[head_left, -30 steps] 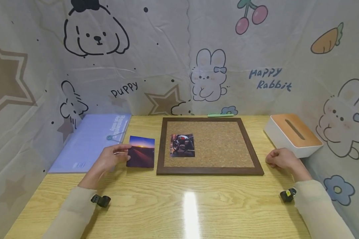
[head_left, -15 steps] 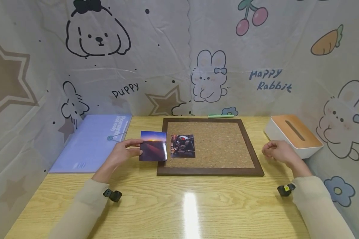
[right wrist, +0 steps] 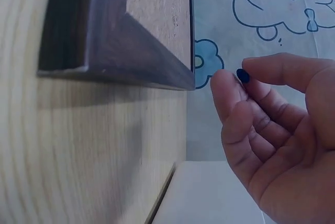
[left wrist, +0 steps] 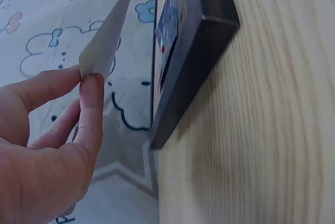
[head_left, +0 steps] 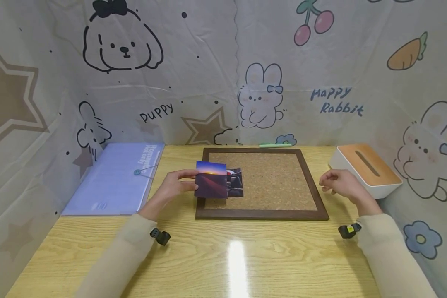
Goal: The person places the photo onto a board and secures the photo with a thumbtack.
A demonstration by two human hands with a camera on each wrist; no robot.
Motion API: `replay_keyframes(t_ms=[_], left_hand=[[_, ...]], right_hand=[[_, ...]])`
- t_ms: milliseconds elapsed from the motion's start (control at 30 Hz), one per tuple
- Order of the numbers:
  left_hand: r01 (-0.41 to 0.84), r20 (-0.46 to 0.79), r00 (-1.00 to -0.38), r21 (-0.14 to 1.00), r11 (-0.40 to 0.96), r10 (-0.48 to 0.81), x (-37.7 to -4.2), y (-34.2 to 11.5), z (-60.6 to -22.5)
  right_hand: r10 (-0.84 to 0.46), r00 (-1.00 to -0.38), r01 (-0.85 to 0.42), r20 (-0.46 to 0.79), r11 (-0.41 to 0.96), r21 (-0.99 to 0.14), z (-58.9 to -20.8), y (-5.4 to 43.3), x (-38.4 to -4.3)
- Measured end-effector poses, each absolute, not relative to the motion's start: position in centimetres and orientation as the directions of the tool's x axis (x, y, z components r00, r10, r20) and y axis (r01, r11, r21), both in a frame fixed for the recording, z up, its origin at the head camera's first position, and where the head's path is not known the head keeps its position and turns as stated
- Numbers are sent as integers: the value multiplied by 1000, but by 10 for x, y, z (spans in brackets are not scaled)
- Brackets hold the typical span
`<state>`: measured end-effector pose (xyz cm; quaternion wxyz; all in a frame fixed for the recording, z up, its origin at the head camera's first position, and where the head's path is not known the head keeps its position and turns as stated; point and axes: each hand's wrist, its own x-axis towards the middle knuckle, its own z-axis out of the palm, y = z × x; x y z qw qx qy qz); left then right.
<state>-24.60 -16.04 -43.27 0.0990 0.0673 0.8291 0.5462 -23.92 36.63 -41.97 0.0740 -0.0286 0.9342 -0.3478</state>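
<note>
My left hand [head_left: 173,185] pinches a sunset photo [head_left: 211,180] at its left edge, between thumb and fingers. The photo hangs over the left side of the cork board [head_left: 275,182] and covers part of a motorcycle photo [head_left: 236,184] lying on the cork. From the left wrist view, the pale back of the sunset photo shows, raised above the board's dark frame [left wrist: 183,62]. Just off the board's right edge, my right hand [head_left: 340,183] pinches a small dark blue thumbtack [right wrist: 243,75] between thumb and fingertips, its other fingers curled.
A lilac folder [head_left: 111,178] with a string closure lies to the left on the wooden table [head_left: 193,256]. Behind the board is a green pen [head_left: 275,145]. At the right stands a white tissue box [head_left: 365,165] with an orange-brown top. Printed cloth hangs around the table.
My left hand has carried the sunset photo right, from beside the board to over the motorcycle photo. My right hand has shifted slightly left and away from me, toward the board.
</note>
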Motion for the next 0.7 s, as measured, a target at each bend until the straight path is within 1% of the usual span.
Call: replay_keyframes(t_ms=[233, 467, 700], left_hand=[[-37, -127, -963, 936, 349, 238, -252, -131, -432], [-45, -137, -952, 946, 321, 272, -260, -104, -438], [-81, -160, -949, 956, 281, 272, -266, -78, -441]], right_hand=[[-87, -989, 13, -118, 749, -662, -417, 358, -246], [-94, -991, -5, -99, 751, -660, -415, 346, -255], [-118, -989, -26, -88, 727, -686, -411, 336, -263]])
